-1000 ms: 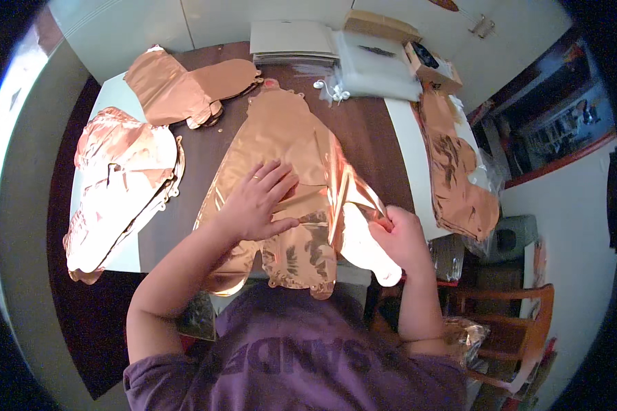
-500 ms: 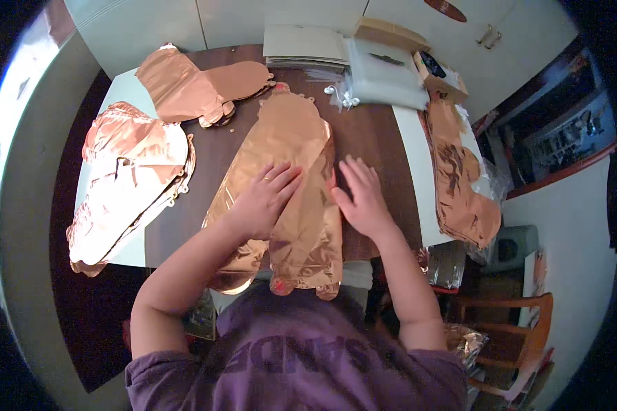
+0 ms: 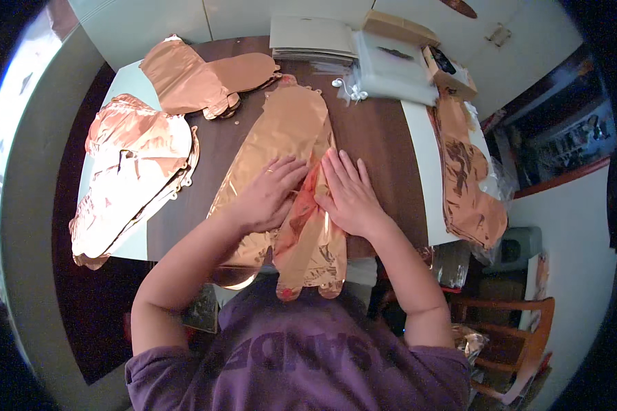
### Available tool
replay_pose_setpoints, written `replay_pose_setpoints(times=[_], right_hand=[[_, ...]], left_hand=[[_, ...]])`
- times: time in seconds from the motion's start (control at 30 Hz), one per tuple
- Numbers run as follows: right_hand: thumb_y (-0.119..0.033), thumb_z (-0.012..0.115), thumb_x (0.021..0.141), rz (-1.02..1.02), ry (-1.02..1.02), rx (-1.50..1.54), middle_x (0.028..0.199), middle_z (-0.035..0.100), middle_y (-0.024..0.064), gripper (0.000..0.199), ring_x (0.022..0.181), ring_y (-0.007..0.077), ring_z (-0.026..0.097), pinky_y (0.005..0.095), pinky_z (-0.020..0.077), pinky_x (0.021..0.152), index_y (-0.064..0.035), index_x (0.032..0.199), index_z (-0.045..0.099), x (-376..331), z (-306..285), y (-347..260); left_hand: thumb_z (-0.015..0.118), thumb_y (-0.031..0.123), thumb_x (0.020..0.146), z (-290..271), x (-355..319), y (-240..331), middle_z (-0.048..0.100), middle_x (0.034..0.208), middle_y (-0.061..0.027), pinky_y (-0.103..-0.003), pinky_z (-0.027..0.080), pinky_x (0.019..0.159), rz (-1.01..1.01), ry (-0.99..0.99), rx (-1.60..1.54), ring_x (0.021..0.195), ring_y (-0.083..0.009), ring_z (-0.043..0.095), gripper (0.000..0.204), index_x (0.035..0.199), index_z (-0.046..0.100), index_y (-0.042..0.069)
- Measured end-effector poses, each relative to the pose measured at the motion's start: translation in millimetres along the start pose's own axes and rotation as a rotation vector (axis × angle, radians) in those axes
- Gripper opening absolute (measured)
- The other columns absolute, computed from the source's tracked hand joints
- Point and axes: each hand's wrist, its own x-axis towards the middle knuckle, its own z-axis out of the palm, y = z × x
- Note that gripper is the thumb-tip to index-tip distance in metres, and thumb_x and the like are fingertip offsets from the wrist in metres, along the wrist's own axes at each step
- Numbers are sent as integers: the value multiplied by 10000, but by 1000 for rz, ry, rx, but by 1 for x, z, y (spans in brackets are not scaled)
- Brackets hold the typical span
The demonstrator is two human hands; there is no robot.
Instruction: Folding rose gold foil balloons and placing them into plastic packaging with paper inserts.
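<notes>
Both hands press flat on a rose-gold foil balloon.

The left hand (image 3: 267, 195) and right hand (image 3: 349, 195) lie palm-down with fingers (image 3: 291, 168) spread wide, gripping nothing, side by side on the deflated foil balloon (image 3: 288, 130). It is long, shiny and crinkled, folded lengthwise, its lower end overhanging the near edge of the dark wooden surface (image 3: 377, 137). More foil balloons (image 3: 134, 178) of the same colour lie heaped at left.

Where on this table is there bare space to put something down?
Bare brown wood lies between the flattened foil balloon under both hands and the white strip on the right. A narrower bare patch sits between that balloon and the foil pile on the left. The far edge is crowded with a stack of papers and boxes.
</notes>
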Motion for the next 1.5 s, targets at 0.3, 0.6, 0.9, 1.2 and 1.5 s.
replay_pose_setpoints(times=[0.3,0.6,0.9,1.2,1.5], right_hand=[[-445,523,934,16,14,34,1571,201,204,780,1458,353,178,534,108,1172,31,1485,242,1,-1,-2],[-457,515,918,-70,-85,-43,1567,218,190,777,1461,326,180,554,89,1169,22,1478,270,-30,-8,-20],[-514,486,924,-105,-53,-48,1547,253,210,788,1457,328,192,566,105,1163,28,1465,299,-44,-9,-25],[-515,484,924,-72,-117,-68,1537,270,218,754,1451,391,168,611,79,1149,0,1456,340,-43,-6,-25],[-500,499,925,-87,-61,-15,1562,203,211,799,1440,420,168,573,107,1158,1,1492,244,-45,-5,-23]], left_hand=[[588,275,885,-8,1,1,399,1448,-224,-528,278,1122,62,-75,133,1351,-403,365,551,1350,470,4],[611,258,847,2,-1,-2,442,1422,-207,-546,269,1123,61,-27,107,1350,-389,379,552,1318,490,-4],[630,256,825,-1,-2,0,462,1409,-196,-533,282,1123,36,-25,112,1343,-383,396,549,1302,513,10],[569,251,915,12,61,17,526,1338,-197,-499,308,1114,233,-30,80,1276,-369,462,447,1267,539,-21],[535,300,924,31,106,-48,472,1421,-174,-496,303,1121,96,70,233,1332,-316,429,519,1337,500,-12]])
